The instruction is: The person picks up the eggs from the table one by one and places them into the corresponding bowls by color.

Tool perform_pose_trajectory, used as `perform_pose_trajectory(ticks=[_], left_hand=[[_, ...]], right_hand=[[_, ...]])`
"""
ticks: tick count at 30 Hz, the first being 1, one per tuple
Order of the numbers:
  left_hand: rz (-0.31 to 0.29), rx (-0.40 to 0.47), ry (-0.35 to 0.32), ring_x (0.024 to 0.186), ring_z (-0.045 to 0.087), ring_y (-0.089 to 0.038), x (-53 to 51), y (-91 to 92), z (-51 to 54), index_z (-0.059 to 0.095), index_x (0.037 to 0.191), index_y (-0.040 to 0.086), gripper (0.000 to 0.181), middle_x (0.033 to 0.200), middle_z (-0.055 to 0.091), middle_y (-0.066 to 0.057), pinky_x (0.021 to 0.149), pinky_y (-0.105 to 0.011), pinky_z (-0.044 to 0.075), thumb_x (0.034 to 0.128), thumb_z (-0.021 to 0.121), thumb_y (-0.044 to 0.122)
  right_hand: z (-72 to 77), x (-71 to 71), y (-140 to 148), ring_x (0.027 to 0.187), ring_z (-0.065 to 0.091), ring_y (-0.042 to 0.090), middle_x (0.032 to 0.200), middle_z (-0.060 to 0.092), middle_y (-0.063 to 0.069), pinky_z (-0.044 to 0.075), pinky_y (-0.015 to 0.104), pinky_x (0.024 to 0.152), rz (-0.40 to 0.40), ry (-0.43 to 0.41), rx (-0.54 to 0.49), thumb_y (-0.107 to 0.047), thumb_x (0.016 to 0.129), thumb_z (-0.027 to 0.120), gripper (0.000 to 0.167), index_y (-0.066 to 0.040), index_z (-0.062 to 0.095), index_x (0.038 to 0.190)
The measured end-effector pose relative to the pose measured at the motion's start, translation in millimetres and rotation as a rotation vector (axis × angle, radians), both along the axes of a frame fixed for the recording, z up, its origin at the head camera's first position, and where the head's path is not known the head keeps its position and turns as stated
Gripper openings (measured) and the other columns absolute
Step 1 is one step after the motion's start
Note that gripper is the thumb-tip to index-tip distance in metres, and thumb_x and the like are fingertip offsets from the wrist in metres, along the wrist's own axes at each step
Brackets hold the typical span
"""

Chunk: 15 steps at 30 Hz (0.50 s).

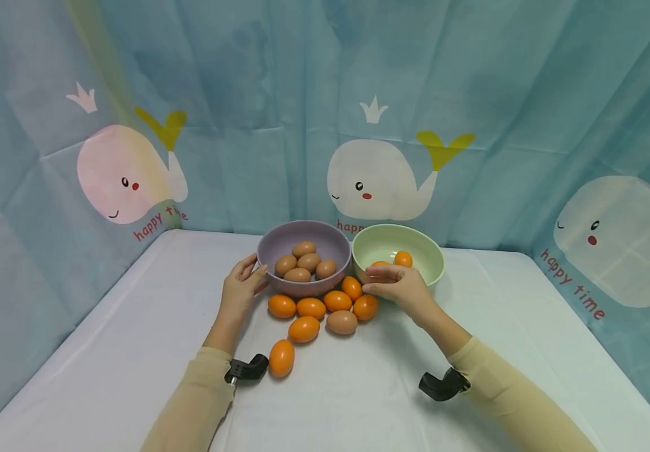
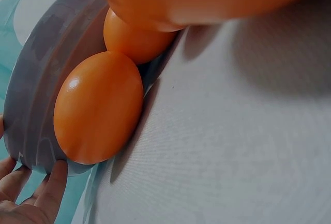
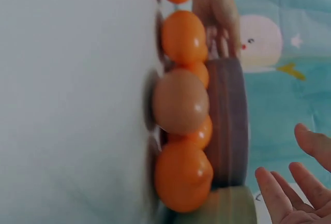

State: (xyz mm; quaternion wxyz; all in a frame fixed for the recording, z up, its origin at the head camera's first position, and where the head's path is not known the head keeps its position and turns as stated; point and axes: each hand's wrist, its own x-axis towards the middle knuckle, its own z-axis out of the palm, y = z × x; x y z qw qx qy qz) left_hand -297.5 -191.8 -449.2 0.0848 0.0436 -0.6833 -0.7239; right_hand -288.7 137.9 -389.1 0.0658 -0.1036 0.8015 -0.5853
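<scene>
At the left side of a purple bowl (image 1: 330, 242), my left hand (image 1: 239, 289) rests its fingertips against the outer wall; the left wrist view also shows these fingers (image 2: 54, 188) touching it. Several brown eggs (image 1: 309, 262) lie inside that bowl. My right hand (image 1: 401, 285) is over the front edge of a light green bowl (image 1: 432, 254), fingers apart and holding nothing. In the green bowl are an orange egg (image 1: 403, 258) and another one partly hidden by the hand. Several orange eggs (image 1: 304, 329) and one brown egg (image 1: 342, 322) lie on the table before the bowls.
A white cloth covers the table (image 1: 150, 339). Behind it and along both sides hangs a blue curtain (image 1: 246, 169) with whale prints. The two bowls stand side by side near the back edge. One orange egg (image 1: 282, 358) lies close to the left wrist camera mount (image 1: 247, 369).
</scene>
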Motion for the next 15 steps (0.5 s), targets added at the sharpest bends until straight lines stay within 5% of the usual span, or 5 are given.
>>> perform_pose_trajectory(ticks=[10,15], left_hand=[[0.005,-0.003,-0.009,0.143,0.043,-0.025,-0.6,0.3,-0.7,0.036,0.153,0.006,0.059,0.163,0.031,-0.009,0.099,-0.029,0.057,0.1007,0.060,0.018],[0.003,0.007,-0.005,0.142,0.044,-0.025,-0.6,1.1,-0.2,0.037,0.153,0.006,0.059,0.162,0.032,-0.010,0.102,-0.033,0.055,0.1003,0.060,0.020]], right_hand=[[-18.5,13.4,-7,0.116,0.066,0.022,0.125,0.069,0.016,0.055,0.032,0.104,0.040,-0.042,0.008,-0.012,0.086,0.077,0.041,0.001,0.067,0.124],[-27.0,16.9,-10,0.108,0.070,0.017,0.120,0.072,0.016,0.058,0.030,0.098,0.052,-0.075,0.010,-0.014,0.085,0.078,0.042,0.000,0.068,0.123]])
